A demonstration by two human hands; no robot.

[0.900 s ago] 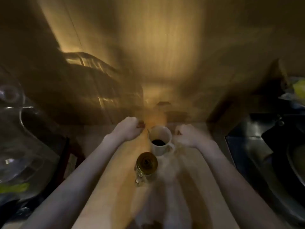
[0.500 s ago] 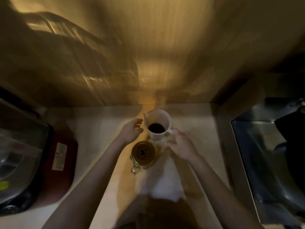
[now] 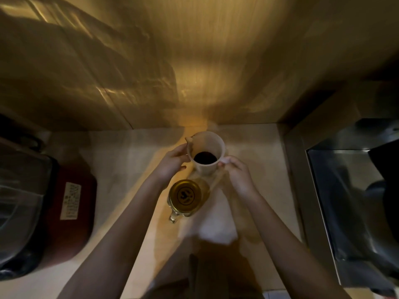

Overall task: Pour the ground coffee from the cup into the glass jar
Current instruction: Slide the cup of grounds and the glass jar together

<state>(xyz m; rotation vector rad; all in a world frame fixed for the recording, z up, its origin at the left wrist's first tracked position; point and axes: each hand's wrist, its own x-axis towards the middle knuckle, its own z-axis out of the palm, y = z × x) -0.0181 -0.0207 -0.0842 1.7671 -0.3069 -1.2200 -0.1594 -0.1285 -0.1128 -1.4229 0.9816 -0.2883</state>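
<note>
Cup: the white cup (image 3: 206, 155) stands upright on the table (image 3: 121, 160), a little above the middle of the frame, close to the back wall.
Coffee: dark ground coffee (image 3: 205, 158) lies in the bottom of the cup.
Spoon: a thin handle (image 3: 188, 140) sticks up over the cup's left rim; it may be a spoon, but it is too small to tell.
Glass jar: the glass jar (image 3: 187, 197) stands just below the cup, in the middle of the frame. Its top looks gold with a dark round mark. A glass handle pokes out at its lower left.
Left hand: the left hand (image 3: 170, 165) is on the left side of the cup. Its grip is partly open, with the fingers (image 3: 180, 150) curved around the cup's wall and touching it.
Right hand: the right hand (image 3: 236, 174) is on the right side of the cup. Its fingertips (image 3: 224, 163) pinch the cup's handle, so its grip is closed on the cup.
Arms: both bare arms come up from the bottom of the frame, one on each side of the jar.
White cloth: a pale, blurry patch (image 3: 216, 223) lies on the table below the jar; I cannot tell what it is.
Red pot: a dark red appliance (image 3: 71, 203) with a white label sits at the left of the frame.
Sink: a shiny metal sink (image 3: 345, 190) is at the right of the frame.
</note>
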